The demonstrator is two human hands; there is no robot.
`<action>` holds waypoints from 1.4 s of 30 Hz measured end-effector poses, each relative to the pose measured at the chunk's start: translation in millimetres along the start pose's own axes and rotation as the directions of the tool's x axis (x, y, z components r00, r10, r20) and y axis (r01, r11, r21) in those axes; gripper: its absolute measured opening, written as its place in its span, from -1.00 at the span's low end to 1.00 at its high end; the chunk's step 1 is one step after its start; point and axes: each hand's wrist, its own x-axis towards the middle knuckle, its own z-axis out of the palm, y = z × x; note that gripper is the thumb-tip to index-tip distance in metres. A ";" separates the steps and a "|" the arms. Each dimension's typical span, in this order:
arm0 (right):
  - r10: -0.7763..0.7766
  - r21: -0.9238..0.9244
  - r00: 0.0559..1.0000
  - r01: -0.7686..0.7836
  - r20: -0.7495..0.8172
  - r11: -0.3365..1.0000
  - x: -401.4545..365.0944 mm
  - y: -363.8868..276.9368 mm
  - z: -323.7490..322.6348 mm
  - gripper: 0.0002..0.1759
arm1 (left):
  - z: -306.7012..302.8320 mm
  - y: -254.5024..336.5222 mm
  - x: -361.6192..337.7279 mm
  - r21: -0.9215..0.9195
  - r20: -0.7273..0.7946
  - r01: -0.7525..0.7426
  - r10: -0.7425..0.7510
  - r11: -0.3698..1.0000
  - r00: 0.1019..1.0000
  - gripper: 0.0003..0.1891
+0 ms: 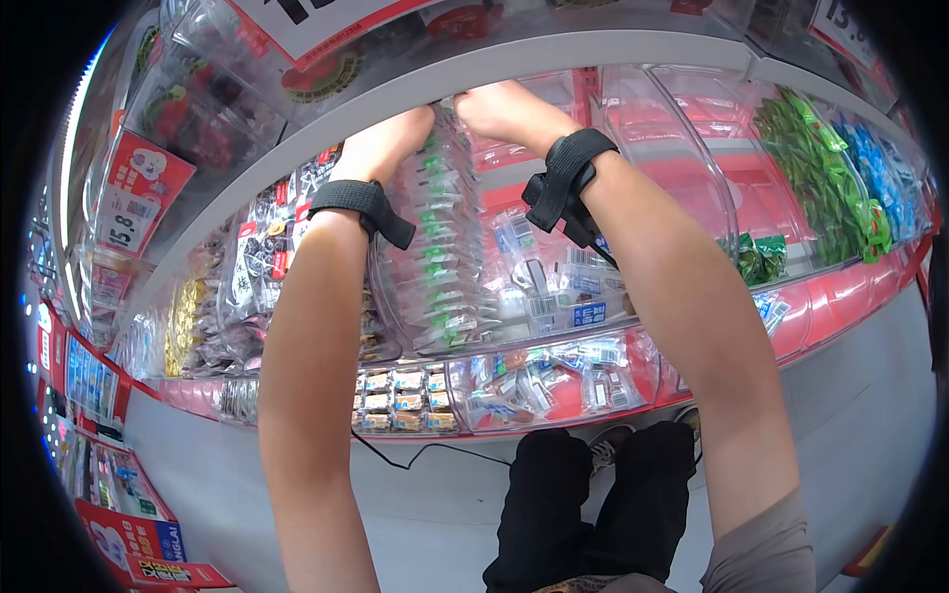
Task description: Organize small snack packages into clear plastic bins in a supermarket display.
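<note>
Both arms stretched forward over the shelf, the left forearm (321, 326) nearly straight up the view, the right forearm (672, 247) slanting inward from the lower right. Black strap on each wrist, loose end hanging.

Left hand (403, 128) and right hand (486, 107) close together at the far end of a long row of clear, green-marked packets (450, 232), left hand on the row's left side, right hand on its right. Fingers mostly hidden near the grey rail (593, 47); cannot tell whether either hand is wide, narrow or gripping a packet. Backs of the hands partly visible.

Green-marked packets stand in a clear-walled compartment, running from the hands toward the body. Dark-and-white packets (259, 259) left of the row; loose clear packets (568, 282) lie to its right, below the right wrist.
</note>
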 end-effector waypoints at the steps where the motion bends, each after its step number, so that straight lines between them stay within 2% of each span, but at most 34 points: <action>1: 0.008 -0.001 1.000 -0.008 0.005 1.000 -0.5 -0.2 0.0 -0.64 | -0.4 0.1 -0.4 0.000 0.006 0.010 -0.010 1.000 1.000 -0.72; 4: 0.057 -0.076 0.998 -0.055 0.026 0.996 -2.7 -4.0 -1.0 -0.62 | -0.6 1.0 -0.8 -0.008 0.011 0.024 -0.024 1.000 1.000 -0.72; 6: 0.121 -0.218 0.992 -0.110 0.040 0.970 -2.2 -6.2 0.6 -0.60 | -0.7 0.7 -0.9 -0.021 -0.002 0.016 -0.016 1.000 1.000 -0.72; 9: -0.030 -0.115 0.999 0.029 -0.012 0.993 -1.3 0.5 5.0 -0.60 | -0.9 0.4 -0.2 -0.015 0.000 0.011 -0.011 1.000 1.000 -0.72; 12: 0.021 -0.040 0.999 -0.019 0.041 0.999 -2.2 2.0 3.3 -0.57 | -0.4 1.6 -1.1 -0.017 -0.005 0.023 -0.023 1.000 1.000 -0.71; 15: -0.125 -0.131 0.992 0.123 -0.011 0.984 -2.0 7.3 11.4 -0.54 | -0.1 0.3 -1.4 -0.026 -0.012 0.005 -0.005 1.000 1.000 -0.71; 18: -0.059 -0.128 0.997 0.066 0.058 0.990 0.7 10.4 14.8 -0.50 | 1.2 -1.3 1.0 -0.022 -0.008 0.009 -0.009 1.000 1.000 -0.70; 24: -0.087 -0.048 0.995 0.090 0.056 0.995 2.4 15.5 16.6 -0.50 | 1.1 -1.8 1.0 -0.022 -0.019 -0.006 0.006 1.000 1.000 -0.70; 27: 0.018 0.144 0.989 -0.039 0.144 0.989 2.2 13.3 9.7 -0.52 | 1.1 -1.2 -0.5 -0.018 -0.034 -0.032 0.032 0.999 0.999 -0.70; 30: 0.109 0.316 0.994 -0.105 0.005 0.943 0.0 16.7 8.5 -0.53 | -0.9 2.0 -3.8 0.018 -0.082 -0.058 0.060 0.998 0.995 -0.72; 33: 0.169 0.311 0.982 -0.135 -0.085 0.941 8.8 41.5 29.5 -0.52 | -2.8 3.1 -4.9 0.011 -0.097 -0.073 0.074 0.997 0.993 -0.74; 36: 0.167 0.161 0.986 -0.165 0.001 0.973 4.4 47.3 38.5 -0.52 | -7.1 4.4 -6.7 0.073 -0.169 -0.130 0.140 0.989 0.976 -0.74; 39: 0.157 0.170 0.987 -0.161 0.037 0.972 2.8 48.1 34.2 -0.53 | -10.9 6.2 -9.2 0.110 -0.191 -0.151 0.170 0.982 0.967 -0.73; 42: 0.139 0.177 0.987 -0.152 0.087 0.972 3.4 49.5 34.5 -0.55 | -8.9 3.4 -7.2 0.242 -0.141 -0.182 0.220 0.953 0.965 -0.74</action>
